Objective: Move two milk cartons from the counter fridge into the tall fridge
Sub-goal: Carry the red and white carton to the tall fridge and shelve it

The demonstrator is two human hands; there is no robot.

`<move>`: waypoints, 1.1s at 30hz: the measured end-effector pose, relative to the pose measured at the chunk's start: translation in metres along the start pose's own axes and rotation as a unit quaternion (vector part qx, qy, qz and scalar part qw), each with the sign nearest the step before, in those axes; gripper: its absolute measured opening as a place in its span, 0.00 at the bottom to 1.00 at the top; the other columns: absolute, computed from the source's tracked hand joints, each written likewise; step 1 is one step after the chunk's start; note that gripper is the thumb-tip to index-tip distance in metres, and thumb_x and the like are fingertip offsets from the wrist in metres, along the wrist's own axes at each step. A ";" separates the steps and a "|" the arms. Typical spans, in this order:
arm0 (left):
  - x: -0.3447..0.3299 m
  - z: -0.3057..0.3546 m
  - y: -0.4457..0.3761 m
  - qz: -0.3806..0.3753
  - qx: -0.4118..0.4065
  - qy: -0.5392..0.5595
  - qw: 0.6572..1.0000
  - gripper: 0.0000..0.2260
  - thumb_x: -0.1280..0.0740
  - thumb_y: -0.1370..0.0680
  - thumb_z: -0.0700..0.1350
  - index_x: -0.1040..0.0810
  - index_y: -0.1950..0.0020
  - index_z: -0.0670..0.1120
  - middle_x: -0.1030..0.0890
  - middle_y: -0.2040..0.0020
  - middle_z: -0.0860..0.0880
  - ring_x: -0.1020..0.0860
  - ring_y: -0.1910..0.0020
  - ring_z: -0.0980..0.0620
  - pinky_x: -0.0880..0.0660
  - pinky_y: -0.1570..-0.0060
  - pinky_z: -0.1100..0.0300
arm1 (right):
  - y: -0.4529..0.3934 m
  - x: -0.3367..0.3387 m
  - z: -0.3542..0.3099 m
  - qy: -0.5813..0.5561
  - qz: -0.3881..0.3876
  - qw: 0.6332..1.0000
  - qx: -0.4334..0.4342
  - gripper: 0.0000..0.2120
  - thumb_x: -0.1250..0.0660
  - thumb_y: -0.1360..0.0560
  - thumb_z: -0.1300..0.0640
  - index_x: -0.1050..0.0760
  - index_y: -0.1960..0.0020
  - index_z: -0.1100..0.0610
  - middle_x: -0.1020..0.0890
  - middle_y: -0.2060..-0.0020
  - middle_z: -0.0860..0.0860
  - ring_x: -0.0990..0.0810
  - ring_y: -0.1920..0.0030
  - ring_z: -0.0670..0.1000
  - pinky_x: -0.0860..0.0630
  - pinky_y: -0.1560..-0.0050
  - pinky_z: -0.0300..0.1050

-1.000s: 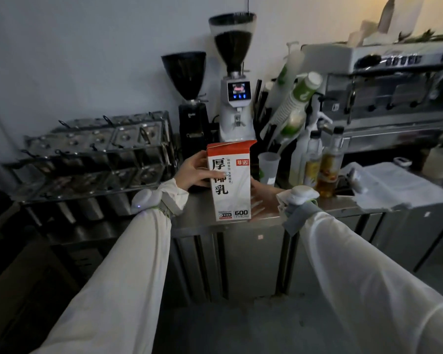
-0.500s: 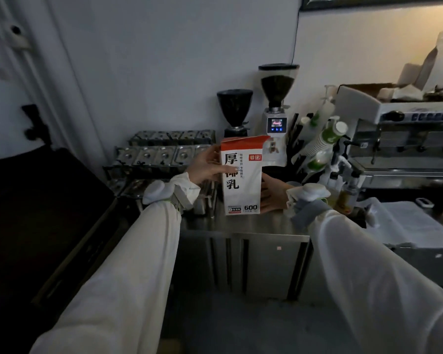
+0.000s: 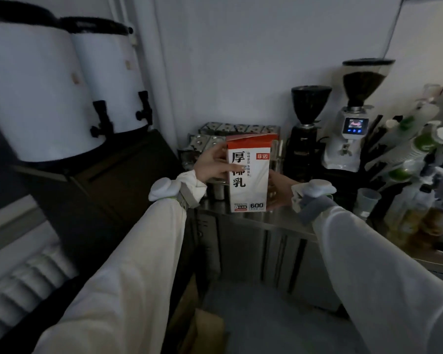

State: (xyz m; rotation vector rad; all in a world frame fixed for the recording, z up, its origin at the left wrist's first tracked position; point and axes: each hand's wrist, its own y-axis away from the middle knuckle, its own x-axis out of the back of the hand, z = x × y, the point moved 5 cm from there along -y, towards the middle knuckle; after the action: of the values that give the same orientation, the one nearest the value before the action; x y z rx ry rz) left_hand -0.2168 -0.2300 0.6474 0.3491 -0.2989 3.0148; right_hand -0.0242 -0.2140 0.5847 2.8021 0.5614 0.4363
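Observation:
A white milk carton (image 3: 251,182) with an orange top and black characters is upright in the air in front of me, at counter height. My left hand (image 3: 212,163) grips its left side, fingers across the front. On the carton's right side is my right hand (image 3: 279,190), partly hidden behind it. A second carton may be behind this one, but I cannot tell. The steel counter fridge (image 3: 274,249) with its shut doors stands below and behind the carton. No tall fridge is recognisable in this view.
Two coffee grinders (image 3: 353,116) stand on the counter to the right, with cup stacks (image 3: 420,146) and bottles (image 3: 420,221) beyond. A rack of metal tins (image 3: 215,139) sits behind the carton. Two white dispensers (image 3: 62,85) stand on a dark cabinet at left. A cardboard box (image 3: 202,330) lies on the floor.
My view has swung left, so the dispensers and dark cabinet have come into sight and the espresso machine has left it. The carton stays held between both hands.

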 end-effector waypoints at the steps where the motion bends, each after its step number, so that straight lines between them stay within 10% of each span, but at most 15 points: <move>1: 0.017 -0.004 0.007 0.010 0.001 0.000 1.000 0.32 0.21 0.31 0.34 0.27 0.29 0.48 0.17 0.40 0.44 0.17 0.44 0.46 0.16 0.52 0.47 | -0.006 -0.016 -0.006 0.011 -0.007 1.000 0.013 0.18 0.48 0.16 0.59 0.37 0.27 0.56 0.26 0.35 0.56 0.21 0.55 0.49 0.20 0.65 0.43; 7: 0.108 -0.014 0.055 0.067 0.014 -0.037 0.997 0.31 0.20 0.31 0.37 0.26 0.30 0.48 0.17 0.38 0.45 0.16 0.43 0.47 0.16 0.50 0.49 | -0.029 -0.115 -0.035 -0.075 -0.099 0.991 -0.048 0.24 0.44 0.21 0.39 0.25 0.45 0.59 0.23 0.48 0.58 0.21 0.52 0.60 0.22 0.50 0.60; 28: 0.310 -0.030 0.445 0.453 0.139 -0.087 0.877 0.28 0.19 0.32 0.39 0.24 0.34 0.46 0.16 0.41 0.43 0.17 0.43 0.48 0.16 0.54 0.55 | 0.068 -0.514 -0.076 0.096 -0.421 0.901 -0.032 0.25 0.42 0.23 0.39 0.30 0.36 0.57 0.25 0.46 0.60 0.23 0.49 0.62 0.22 0.59 0.58; 33: 0.346 -0.037 0.564 0.532 0.172 -0.098 0.823 0.31 0.17 0.36 0.45 0.23 0.35 0.50 0.15 0.43 0.48 0.16 0.43 0.47 0.17 0.46 0.45 | 0.123 -0.625 -0.066 0.123 -0.495 0.860 -0.028 0.21 0.41 0.24 0.39 0.27 0.53 0.58 0.23 0.59 0.56 0.23 0.60 0.57 0.23 0.62 0.51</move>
State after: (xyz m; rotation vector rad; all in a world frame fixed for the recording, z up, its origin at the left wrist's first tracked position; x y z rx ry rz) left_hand -0.6239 -0.7496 0.5903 0.7266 0.1197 4.1635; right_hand -0.5558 -0.5670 0.5328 2.0005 1.8399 0.5376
